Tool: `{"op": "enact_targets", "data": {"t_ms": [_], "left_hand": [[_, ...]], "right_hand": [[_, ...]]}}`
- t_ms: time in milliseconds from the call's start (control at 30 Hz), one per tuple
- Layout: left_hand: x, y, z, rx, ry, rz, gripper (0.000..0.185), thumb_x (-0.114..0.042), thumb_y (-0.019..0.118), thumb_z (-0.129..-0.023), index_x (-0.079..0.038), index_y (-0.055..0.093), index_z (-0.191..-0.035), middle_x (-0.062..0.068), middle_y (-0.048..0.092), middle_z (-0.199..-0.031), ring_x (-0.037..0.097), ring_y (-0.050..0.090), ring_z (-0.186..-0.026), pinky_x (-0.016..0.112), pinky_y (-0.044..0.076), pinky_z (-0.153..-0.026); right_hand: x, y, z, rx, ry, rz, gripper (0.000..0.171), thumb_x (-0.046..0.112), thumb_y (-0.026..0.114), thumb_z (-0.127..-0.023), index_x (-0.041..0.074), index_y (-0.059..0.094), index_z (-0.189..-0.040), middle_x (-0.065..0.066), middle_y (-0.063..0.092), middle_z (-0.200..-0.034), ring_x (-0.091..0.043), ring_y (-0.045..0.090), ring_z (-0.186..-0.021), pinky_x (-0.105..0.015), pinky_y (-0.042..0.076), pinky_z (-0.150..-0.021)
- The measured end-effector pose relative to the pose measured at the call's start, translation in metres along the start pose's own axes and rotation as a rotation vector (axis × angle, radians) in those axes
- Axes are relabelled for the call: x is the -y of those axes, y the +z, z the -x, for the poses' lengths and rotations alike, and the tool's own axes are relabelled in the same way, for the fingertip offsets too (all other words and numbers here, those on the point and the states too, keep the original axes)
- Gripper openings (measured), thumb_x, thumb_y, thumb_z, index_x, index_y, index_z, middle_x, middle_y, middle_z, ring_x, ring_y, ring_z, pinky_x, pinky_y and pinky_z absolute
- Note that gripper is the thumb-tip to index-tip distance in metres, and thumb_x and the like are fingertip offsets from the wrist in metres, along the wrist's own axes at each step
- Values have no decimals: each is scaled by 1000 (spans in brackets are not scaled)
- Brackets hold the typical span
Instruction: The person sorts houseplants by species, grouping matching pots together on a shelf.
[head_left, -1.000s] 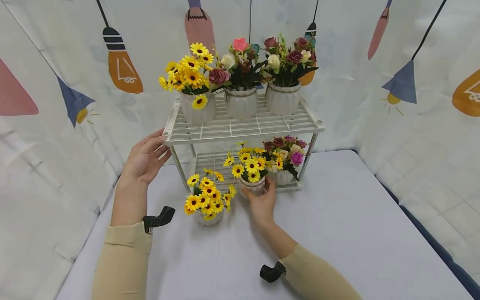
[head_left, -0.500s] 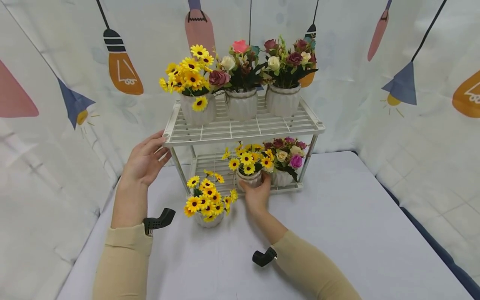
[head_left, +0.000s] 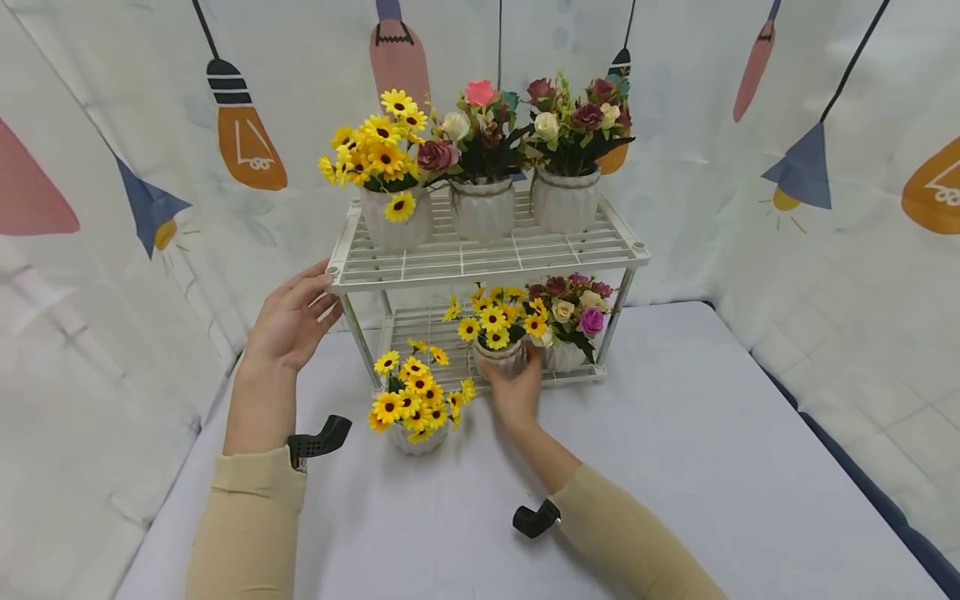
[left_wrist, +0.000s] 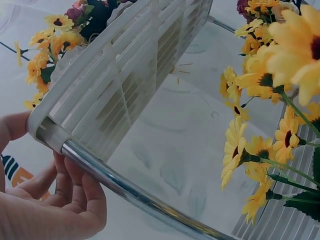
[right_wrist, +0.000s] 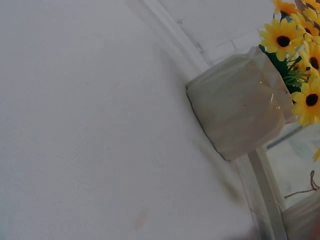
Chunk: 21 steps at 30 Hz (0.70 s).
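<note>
Your right hand (head_left: 516, 390) grips the white pot of a small sunflower arrangement (head_left: 497, 332), its fingers curled round the pot's front and side. The pot stands at the front edge of the lower tier of the white two-tier rack (head_left: 480, 260), just beside a pot of mixed roses (head_left: 573, 321) on the same tier.

Your left hand (head_left: 291, 321) rests against the front left corner of the rack's upper tier; its fingers (left_wrist: 75, 187) lie straight and close together under the corner by the chrome post (left_wrist: 125, 182), the thumb touching the rim from the outside.

A second sunflower pot (head_left: 414, 404) stands on the grey desk (head_left: 675, 467) in front of the rack, between your two forearms and near the right hand, not touching it. In the right wrist view it (right_wrist: 240, 110) appears as a pale ribbed pot beside the rack's base.

On the upper tier stand three white ribbed pots in a row: sunflowers (head_left: 386, 179) at left, pink and cream roses (head_left: 480, 167) in the middle, dark roses (head_left: 573, 154) at right. A printed curtain (head_left: 787, 125) hangs behind.
</note>
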<state>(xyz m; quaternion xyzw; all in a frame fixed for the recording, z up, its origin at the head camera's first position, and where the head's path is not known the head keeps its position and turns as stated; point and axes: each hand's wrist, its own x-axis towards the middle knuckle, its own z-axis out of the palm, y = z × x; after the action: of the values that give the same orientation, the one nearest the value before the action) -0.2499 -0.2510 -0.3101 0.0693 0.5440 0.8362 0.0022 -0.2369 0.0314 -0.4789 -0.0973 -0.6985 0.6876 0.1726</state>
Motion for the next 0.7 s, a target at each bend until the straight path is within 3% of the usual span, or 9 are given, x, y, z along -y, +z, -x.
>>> {"op": "enact_targets", "data": {"t_ms": [167,400,700], "left_hand": [[0,0,1,-4,2,-3,26,-14,64,-104,-10,63,-130,5,60,-125,17,57,-107,29,42,-94],[0,2,-1,-3,6,-1,27,-14,65,-103,-10,64,-130,6,58,-128,18,55,-106,29,42,-94],[2,0,-1,-4,5,17,24,-12,65,-103,-11,66,-127,5,62,-122,17,56,-105,29,43,-93]], "right_hand": [[-2,-6,15,-7,-19,92,93,19,87,-85,-4,29,-155,-25,34,-156,-41,29,-146,-54,23,-119],[-4,-6,41,3,-40,96,89,12,87,-83,-7,33,-150,-28,34,-150,-44,32,-143,-56,27,-116],[-7,-9,73,128,14,54,78,3,79,-86,-8,32,-147,-28,31,-149,-46,27,-144,-59,27,-115]]}}
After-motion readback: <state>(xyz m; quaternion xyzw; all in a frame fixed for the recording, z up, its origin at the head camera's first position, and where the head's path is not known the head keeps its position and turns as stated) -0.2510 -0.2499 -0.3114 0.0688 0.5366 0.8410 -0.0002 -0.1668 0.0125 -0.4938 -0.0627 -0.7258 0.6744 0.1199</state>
